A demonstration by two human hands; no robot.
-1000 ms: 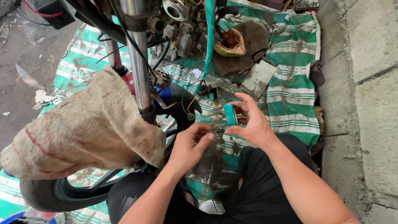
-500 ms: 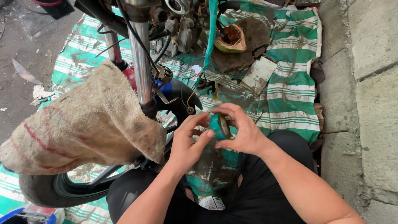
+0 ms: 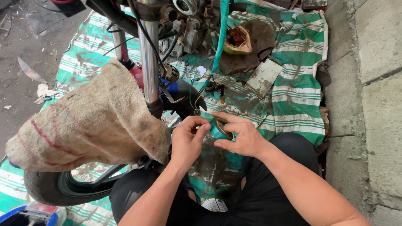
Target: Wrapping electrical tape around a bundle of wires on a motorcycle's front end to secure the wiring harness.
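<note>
My right hand grips a small teal part with a dark metal rim between thumb and fingers. My left hand pinches the same part from its left side with thumb and forefinger. Both hands meet just below the dark front fender and beside the chrome fork leg of a motorcycle. Thin wires hang down from the frame toward the part.
A burlap sack is draped over the front tyre at left. A green-and-white striped tarp covers the ground, with a rusty bowl-shaped part and a flat grey block on it. A concrete wall stands right.
My hands have come together and lowered slightly. The teal part, earlier held up by my right hand alone, is now pinched by both.
</note>
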